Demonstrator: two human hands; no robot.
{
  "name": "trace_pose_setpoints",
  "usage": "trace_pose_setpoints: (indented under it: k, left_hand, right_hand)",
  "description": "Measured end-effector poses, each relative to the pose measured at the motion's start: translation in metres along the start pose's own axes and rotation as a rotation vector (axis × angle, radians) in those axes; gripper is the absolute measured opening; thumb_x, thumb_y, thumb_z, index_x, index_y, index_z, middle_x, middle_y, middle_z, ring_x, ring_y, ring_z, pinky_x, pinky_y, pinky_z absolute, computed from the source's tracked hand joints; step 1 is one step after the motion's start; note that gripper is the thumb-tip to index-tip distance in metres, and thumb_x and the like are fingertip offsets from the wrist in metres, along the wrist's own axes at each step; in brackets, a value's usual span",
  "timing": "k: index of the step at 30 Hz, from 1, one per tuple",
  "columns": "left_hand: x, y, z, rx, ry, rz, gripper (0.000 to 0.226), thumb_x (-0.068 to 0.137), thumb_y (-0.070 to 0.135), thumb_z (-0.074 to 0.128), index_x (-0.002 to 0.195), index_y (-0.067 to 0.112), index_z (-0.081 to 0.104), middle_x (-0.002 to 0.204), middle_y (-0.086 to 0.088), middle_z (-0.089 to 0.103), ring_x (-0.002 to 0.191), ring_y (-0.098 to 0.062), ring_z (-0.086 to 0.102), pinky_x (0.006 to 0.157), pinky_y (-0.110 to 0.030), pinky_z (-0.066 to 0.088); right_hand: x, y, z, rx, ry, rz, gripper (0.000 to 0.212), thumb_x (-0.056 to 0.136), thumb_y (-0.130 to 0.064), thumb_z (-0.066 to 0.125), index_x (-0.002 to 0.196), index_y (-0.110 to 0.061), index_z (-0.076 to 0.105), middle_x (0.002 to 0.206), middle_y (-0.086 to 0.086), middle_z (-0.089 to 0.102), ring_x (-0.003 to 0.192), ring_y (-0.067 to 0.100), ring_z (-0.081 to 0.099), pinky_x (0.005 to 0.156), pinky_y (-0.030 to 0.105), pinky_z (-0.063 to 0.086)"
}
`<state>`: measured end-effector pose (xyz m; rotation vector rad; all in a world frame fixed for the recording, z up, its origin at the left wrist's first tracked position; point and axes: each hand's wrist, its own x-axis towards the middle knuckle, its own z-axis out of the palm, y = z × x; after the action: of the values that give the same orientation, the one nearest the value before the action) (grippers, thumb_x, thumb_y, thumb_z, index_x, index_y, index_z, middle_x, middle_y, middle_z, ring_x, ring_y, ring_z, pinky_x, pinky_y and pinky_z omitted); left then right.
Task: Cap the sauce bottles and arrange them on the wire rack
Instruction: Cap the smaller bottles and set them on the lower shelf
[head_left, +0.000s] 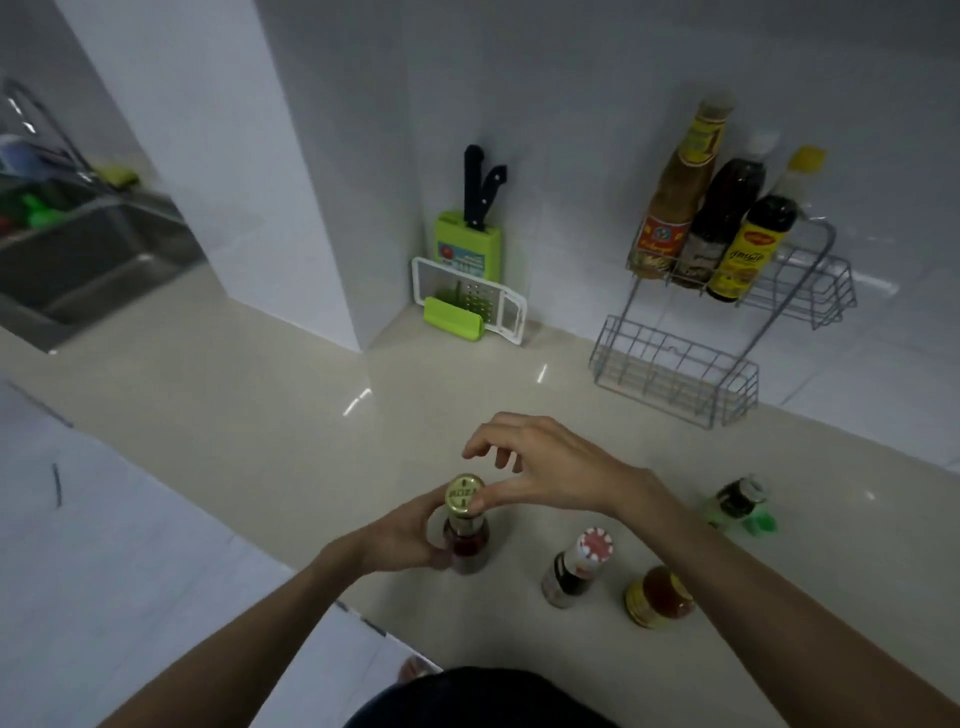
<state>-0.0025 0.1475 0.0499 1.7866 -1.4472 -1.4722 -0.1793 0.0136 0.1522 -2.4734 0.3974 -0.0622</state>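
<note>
A red sauce bottle (469, 548) stands near the counter's front edge, and my left hand (402, 535) grips its neck. Its gold cap (465, 493) sits on top, and my right hand (540, 467) touches the cap's rim with thumb and fingertips. To the right stand a dark bottle with a red-and-white cap (576, 566), a short amber bottle (658, 597) and a small dark bottle with a green base (740, 504). The wire rack (675, 371) stands at the back right. Its upper tier holds three tall sauce bottles (714, 223).
A green knife block with two black-handled knives (470, 234) and a white grater (488, 306) stand in the wall corner. A steel sink (93, 254) lies at the far left. The beige counter (260, 415) drops off at its front edge on the left.
</note>
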Motion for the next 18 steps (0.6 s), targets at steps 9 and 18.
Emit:
trace_pose_setpoints:
  k: [9,18]
  left_hand:
    - [0.016,0.011,0.055,-0.315,0.487,0.046,0.024,0.071,0.016,0.075,0.093,0.011,0.067,0.089,-0.007,0.072,0.084,-0.02,0.068,0.086,-0.049,0.055]
    - [0.022,0.108,-0.008,-0.336,-0.092,0.241,0.025,0.053,-0.007,0.053,0.076,0.001,0.056,0.082,-0.021,0.061,0.081,-0.03,0.058,0.074,-0.031,0.048]
  right_hand:
    - [0.005,-0.01,0.007,-0.138,-0.075,-0.087,0.034,0.085,-0.031,0.07,0.115,-0.019,0.059,0.11,-0.002,0.061,0.1,0.012,0.053,0.087,0.03,0.046]
    - [-0.003,-0.015,-0.1,0.184,-0.078,-0.007,0.042,0.085,0.0,0.067,0.123,-0.019,0.062,0.123,-0.008,0.065,0.119,0.001,0.056,0.099,0.018,0.043]
